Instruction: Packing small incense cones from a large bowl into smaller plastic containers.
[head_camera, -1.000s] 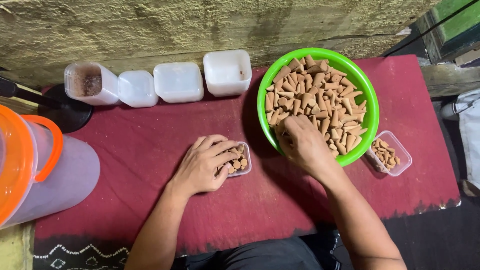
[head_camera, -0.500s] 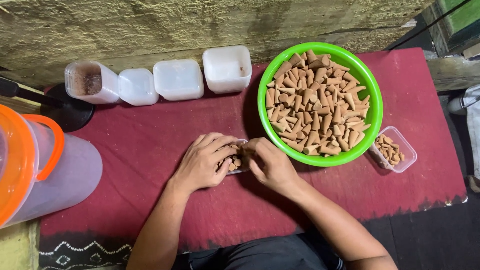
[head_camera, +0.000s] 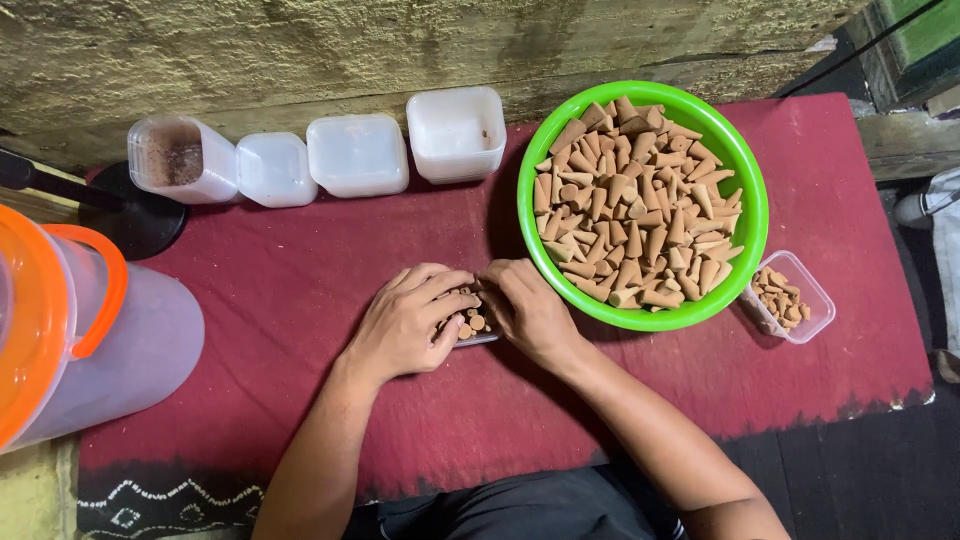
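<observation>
My left hand (head_camera: 408, 325) rests over the left side of a small clear plastic box (head_camera: 473, 322) filled with brown cones standing on end, fingers curled on its rim. My right hand (head_camera: 528, 308) is at the box's right side, fingertips on the cones inside; whether it still holds a cone is hidden. Just right of the hands stands a green bowl (head_camera: 748, 205) heaped with loose brown cones (head_camera: 635, 210). All of it sits on a dark red cloth (head_camera: 290, 290).
A second small clear box (head_camera: 790, 298) of cones lies right of the bowl. Several white plastic containers (head_camera: 357, 155) line the wall at the back. A large jug with an orange lid (head_camera: 75, 320) stands at the left, a black stand base (head_camera: 135, 225) behind it.
My right hand left the green bowl and came down-left to the small box. The left hand stayed on the box.
</observation>
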